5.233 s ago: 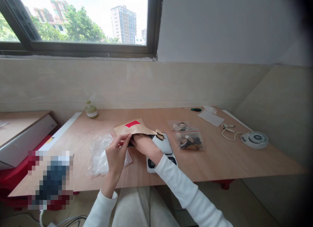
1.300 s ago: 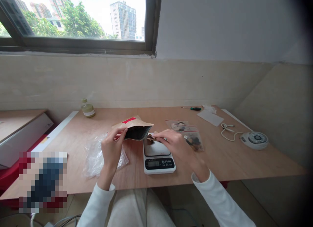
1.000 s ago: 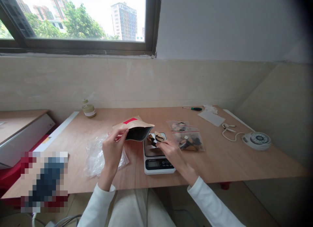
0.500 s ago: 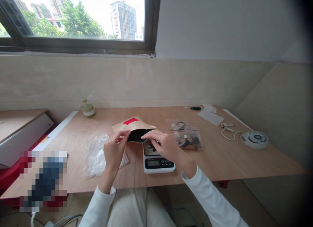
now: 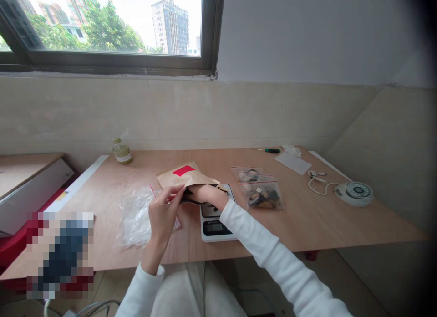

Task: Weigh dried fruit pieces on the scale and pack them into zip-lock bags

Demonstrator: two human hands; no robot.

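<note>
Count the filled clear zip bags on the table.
2: the far zip bag and the near zip bag, both right of the scale. The crumpled plastic may hide another.

A wooden table (image 5: 307,217) runs along a tiled wall under a window. Its near right part is bare wood, open for a hand to pass. Toward the middle, a scale (image 5: 215,219), a paper bag (image 5: 180,176) and both arms block the way. Just right of the scale lie two small plastic bags (image 5: 261,189). A crumpled clear bag (image 5: 134,214) fills the near left. A small jar (image 5: 122,152) stands at the far left, a round timer (image 5: 355,191) and cord at the far right.
</note>
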